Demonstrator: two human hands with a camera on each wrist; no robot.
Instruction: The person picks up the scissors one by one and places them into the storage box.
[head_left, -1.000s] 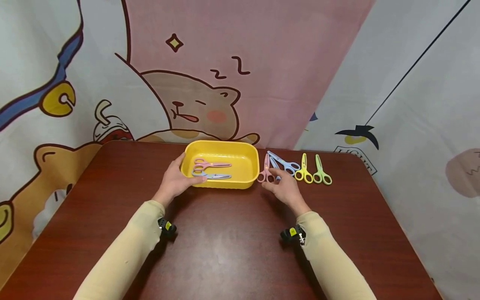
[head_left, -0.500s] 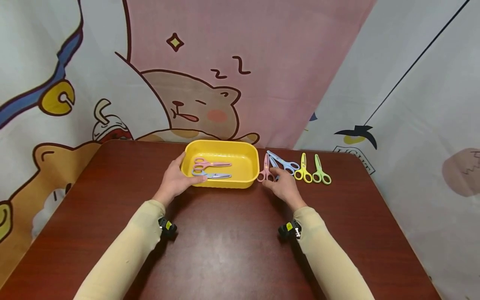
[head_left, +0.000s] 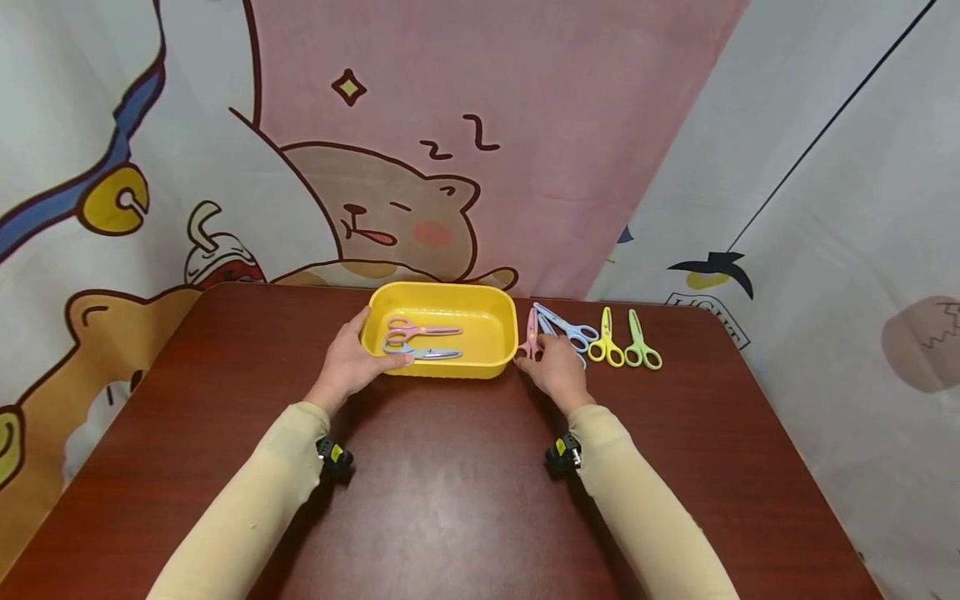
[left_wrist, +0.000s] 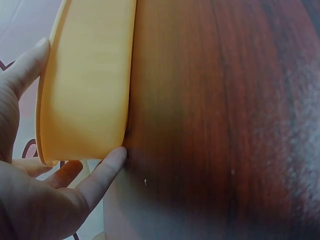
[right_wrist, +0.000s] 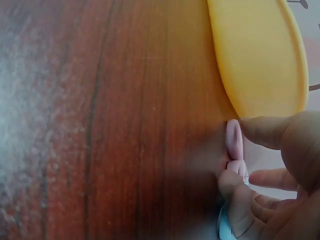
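Observation:
My left hand [head_left: 348, 360] holds the left end of a yellow plastic basin [head_left: 442, 370], its thumb over the front rim. Other fingers wrap the basin's corner in the left wrist view. Inside lie pink scissors [head_left: 431, 331] and blue scissors [head_left: 442, 354]. Just right of the basin, my right hand [head_left: 558, 372] pinches the handle loops of a second pair of pink scissors [right_wrist: 233, 140], thumb on one side and a bent finger on the other. Their blades point away along the table. A blue scissors handle [right_wrist: 225, 225] shows under the right fingers, partly hidden.
Blue scissors [head_left: 570, 327] lie slantwise beside the pink pair, overlapping another blue pair. Farther right are yellow scissors [head_left: 607, 337] and green scissors [head_left: 639, 343]. The brown table [head_left: 450, 483] ends at a cartoon-printed cloth [head_left: 570, 125] behind.
My right hand has shifted slightly left over the pink handles, uncovering a blue loop on its right side. The left hand and basin have stayed in place.

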